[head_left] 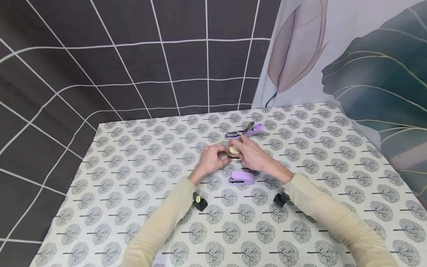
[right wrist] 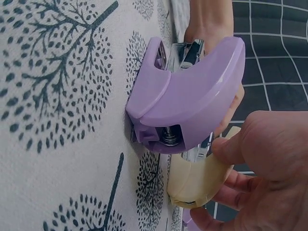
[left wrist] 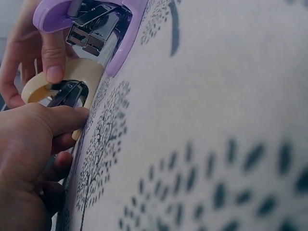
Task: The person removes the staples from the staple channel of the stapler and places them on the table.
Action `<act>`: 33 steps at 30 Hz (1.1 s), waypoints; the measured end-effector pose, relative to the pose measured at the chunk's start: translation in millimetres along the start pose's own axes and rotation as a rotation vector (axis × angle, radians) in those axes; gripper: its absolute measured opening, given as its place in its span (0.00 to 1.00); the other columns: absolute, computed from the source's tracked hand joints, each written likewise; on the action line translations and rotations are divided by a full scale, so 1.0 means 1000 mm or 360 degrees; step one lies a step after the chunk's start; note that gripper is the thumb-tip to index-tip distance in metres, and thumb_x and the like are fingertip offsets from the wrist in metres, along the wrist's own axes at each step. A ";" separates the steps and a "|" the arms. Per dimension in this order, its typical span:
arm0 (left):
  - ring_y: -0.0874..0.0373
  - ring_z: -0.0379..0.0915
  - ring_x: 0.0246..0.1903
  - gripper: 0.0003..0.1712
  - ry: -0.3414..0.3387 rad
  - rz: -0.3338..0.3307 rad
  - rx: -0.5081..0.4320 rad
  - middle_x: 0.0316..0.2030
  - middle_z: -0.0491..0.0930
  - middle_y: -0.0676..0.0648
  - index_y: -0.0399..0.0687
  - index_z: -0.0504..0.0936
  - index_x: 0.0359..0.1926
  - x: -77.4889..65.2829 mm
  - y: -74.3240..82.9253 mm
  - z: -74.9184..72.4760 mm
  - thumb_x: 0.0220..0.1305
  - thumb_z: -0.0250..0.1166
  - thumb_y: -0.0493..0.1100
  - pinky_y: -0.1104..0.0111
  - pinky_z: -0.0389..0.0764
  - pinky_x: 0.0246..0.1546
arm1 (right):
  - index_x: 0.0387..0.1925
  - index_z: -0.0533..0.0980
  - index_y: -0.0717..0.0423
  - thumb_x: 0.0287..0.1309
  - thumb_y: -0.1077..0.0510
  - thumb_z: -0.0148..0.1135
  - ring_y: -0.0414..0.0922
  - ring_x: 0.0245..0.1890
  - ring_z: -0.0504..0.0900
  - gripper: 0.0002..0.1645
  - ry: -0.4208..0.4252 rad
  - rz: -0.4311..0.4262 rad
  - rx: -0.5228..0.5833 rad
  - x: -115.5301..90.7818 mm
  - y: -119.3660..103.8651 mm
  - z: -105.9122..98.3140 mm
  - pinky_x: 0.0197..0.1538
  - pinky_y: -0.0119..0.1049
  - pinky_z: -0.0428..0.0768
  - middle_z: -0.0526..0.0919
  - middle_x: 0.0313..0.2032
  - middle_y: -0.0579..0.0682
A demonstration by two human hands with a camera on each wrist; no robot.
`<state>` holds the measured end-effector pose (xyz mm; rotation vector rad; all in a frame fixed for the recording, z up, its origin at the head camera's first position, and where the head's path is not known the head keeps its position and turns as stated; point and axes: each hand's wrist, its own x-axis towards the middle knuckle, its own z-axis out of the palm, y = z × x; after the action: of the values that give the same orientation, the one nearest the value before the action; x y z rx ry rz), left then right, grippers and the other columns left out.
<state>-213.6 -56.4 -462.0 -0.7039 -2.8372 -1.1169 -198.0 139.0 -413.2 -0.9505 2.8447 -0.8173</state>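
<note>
A small cream stapler (head_left: pixel 234 150) is held between the two hands at the middle of the table. My left hand (head_left: pixel 211 159) pinches its front end, thumb and forefinger by the metal magazine and base in the left wrist view. From the other side my right hand (head_left: pixel 251 154) grips the stapler's cream cover (right wrist: pixel 195 178) and rear end. Nearer to me a purple stapler (head_left: pixel 242 177) stands closed on the cloth. Just beyond the hands lies a second purple stapler (head_left: pixel 256 128), its dark metal magazine (head_left: pixel 248 127) raised out of the body.
A tablecloth (head_left: pixel 140 207) printed with grey trees covers the table. A dark grid-patterned curtain (head_left: pixel 133 63) hangs behind and to the left, a leaf-printed one (head_left: pixel 367 92) to the right. Small black devices (head_left: pixel 200 203) sit at both wrists.
</note>
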 end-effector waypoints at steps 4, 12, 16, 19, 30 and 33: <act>0.63 0.69 0.23 0.16 -0.0003 0.0001 0.0019 0.28 0.80 0.55 0.47 0.88 0.43 -0.001 -0.001 -0.001 0.53 0.78 0.44 0.70 0.69 0.29 | 0.55 0.72 0.57 0.52 0.80 0.59 0.51 0.34 0.76 0.30 0.0086 -0.0004 0.0073 -0.003 0.004 -0.001 0.34 0.41 0.82 0.74 0.41 0.59; 0.63 0.68 0.23 0.15 -0.0012 -0.0045 0.0027 0.28 0.79 0.56 0.48 0.88 0.43 -0.002 -0.001 -0.002 0.53 0.78 0.43 0.69 0.69 0.30 | 0.55 0.67 0.61 0.57 0.77 0.58 0.51 0.34 0.76 0.25 0.0149 -0.0022 0.0229 -0.010 0.013 -0.006 0.37 0.42 0.81 0.74 0.40 0.60; 0.63 0.68 0.23 0.15 -0.0033 -0.0045 0.0011 0.28 0.79 0.56 0.49 0.88 0.44 -0.001 0.003 -0.001 0.54 0.77 0.44 0.70 0.69 0.29 | 0.54 0.67 0.64 0.56 0.79 0.58 0.50 0.32 0.75 0.25 0.0199 -0.0031 0.0291 -0.016 0.018 -0.009 0.34 0.41 0.80 0.73 0.37 0.58; 0.63 0.68 0.22 0.15 -0.0039 -0.0033 0.0000 0.28 0.79 0.56 0.49 0.88 0.44 -0.001 0.005 -0.001 0.54 0.77 0.43 0.70 0.69 0.28 | 0.52 0.66 0.66 0.55 0.80 0.57 0.48 0.32 0.75 0.24 0.0224 -0.0057 0.0326 -0.020 0.023 -0.010 0.33 0.40 0.80 0.74 0.36 0.56; 0.65 0.70 0.24 0.14 -0.0026 0.0006 0.0025 0.35 0.83 0.55 0.49 0.88 0.43 -0.001 0.004 0.000 0.55 0.77 0.43 0.70 0.71 0.30 | 0.54 0.64 0.67 0.58 0.80 0.54 0.56 0.37 0.83 0.23 0.0158 0.0054 0.0597 -0.028 0.029 -0.015 0.38 0.39 0.84 0.75 0.36 0.60; 0.65 0.71 0.24 0.14 -0.0030 -0.0012 0.0025 0.36 0.84 0.55 0.50 0.88 0.43 -0.002 0.003 0.001 0.55 0.77 0.44 0.70 0.72 0.31 | 0.55 0.63 0.67 0.59 0.79 0.55 0.58 0.38 0.84 0.23 0.0141 0.0099 0.0667 -0.029 0.031 -0.015 0.38 0.40 0.85 0.76 0.35 0.62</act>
<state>-210.6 -54.6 -460.9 -0.7069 -2.8632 -1.0937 -194.2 183.5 -419.7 -0.7793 2.5895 -1.4029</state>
